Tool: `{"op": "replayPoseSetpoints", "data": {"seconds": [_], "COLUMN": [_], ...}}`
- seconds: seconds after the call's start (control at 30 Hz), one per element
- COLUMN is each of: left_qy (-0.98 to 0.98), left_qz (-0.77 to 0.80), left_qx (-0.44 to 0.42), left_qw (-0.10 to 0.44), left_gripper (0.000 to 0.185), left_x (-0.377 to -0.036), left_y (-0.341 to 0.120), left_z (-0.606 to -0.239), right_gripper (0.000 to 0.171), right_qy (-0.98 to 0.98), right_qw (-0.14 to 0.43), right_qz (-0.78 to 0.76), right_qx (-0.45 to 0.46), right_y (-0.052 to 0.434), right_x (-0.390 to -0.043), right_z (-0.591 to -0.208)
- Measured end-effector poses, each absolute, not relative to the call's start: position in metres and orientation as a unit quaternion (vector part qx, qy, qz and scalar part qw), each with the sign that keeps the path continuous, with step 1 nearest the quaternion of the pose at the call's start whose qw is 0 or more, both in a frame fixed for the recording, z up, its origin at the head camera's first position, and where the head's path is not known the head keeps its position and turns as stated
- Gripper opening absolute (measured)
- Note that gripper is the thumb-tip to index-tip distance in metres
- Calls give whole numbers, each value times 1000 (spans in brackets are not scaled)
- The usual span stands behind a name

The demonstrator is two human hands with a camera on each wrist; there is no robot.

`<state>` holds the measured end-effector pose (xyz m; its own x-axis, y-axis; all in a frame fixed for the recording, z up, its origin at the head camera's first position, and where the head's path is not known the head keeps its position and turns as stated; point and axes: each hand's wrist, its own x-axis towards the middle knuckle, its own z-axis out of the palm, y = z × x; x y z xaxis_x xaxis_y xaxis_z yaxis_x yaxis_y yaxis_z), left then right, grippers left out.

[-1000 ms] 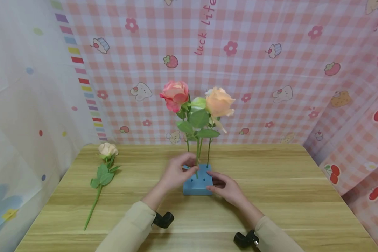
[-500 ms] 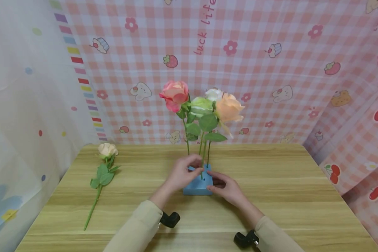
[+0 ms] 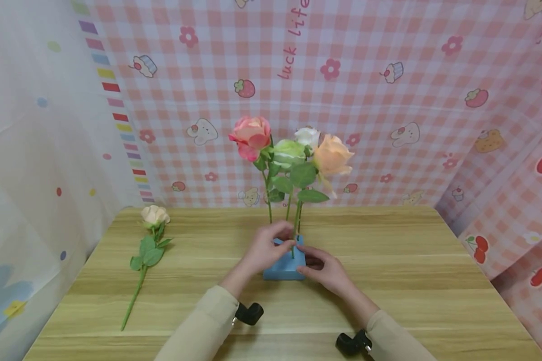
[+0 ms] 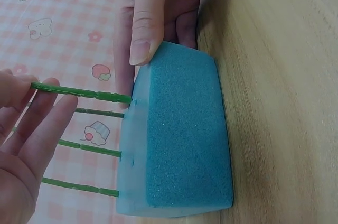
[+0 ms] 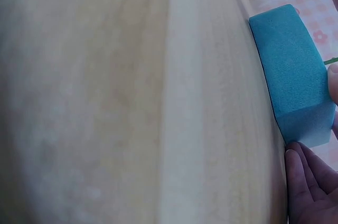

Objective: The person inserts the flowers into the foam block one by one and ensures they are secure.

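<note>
My left hand [image 3: 266, 246] pinches the stem of a peach rose [image 3: 333, 155] between thumb and fingers. In the left wrist view the lower end of this stem [image 4: 79, 92] meets a hole at the right end of a blue foam block [image 4: 187, 129]. My right hand [image 3: 322, 271] grips the right end of the block, its thumb [image 4: 145, 28] on the near edge. Behind the peach rose a pink rose [image 3: 251, 136], a green-white rose [image 3: 289, 153] and a white rose [image 3: 307, 136] stand upright in the block.
A cream rose [image 3: 154, 215] lies at the left of the wooden table [image 3: 388, 240], its stem pointing toward the front edge. A pink checked cloth [image 3: 366, 115] hangs behind the table, and a white dotted curtain [image 3: 36, 150] on the left.
My left hand has moved right with the peach rose, carrying its stem end from the block's middle to the right-hand front hole. The right hand has kept its place on the block.
</note>
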<state>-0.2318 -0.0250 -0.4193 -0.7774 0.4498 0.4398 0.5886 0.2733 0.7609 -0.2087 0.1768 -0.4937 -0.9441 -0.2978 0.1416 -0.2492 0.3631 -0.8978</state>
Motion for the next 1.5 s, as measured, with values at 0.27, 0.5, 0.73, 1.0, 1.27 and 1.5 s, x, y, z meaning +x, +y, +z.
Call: {"op": "replayPoseSetpoints", "data": {"seconds": [0.27,0.5,0.73,1.0,1.27,1.5], "left_qy": [-809,-816,-820,-823,-827,-825], "left_qz": [-488,-474,-457,-457,-457,-458], "left_qx": [-321,-324,-336,-333,-323,-328], "left_qw": [65,67,72,57,44,45], "left_gripper": [18,18,19,20,21,20], "left_x": [-234,-236,-238,-240,-241,-242], "left_y": [-23,-22,-22,-22,-21,-21], "left_z": [-421,-419,-419,-420,-419,-419], "right_gripper": [52,51,49,48,48,49], "right_qy": [823,820,817,812,812,816], "right_qw": [27,25,26,40,36,26], "right_qz": [-542,-548,-550,-557,-559,-556], "right_qx": [-165,-166,-173,-171,-167,-155], "right_y": [176,176,175,170,170,175], "right_x": [-209,-209,-207,-196,-196,-208], "right_z": [-493,-493,-488,-464,-465,-491]}}
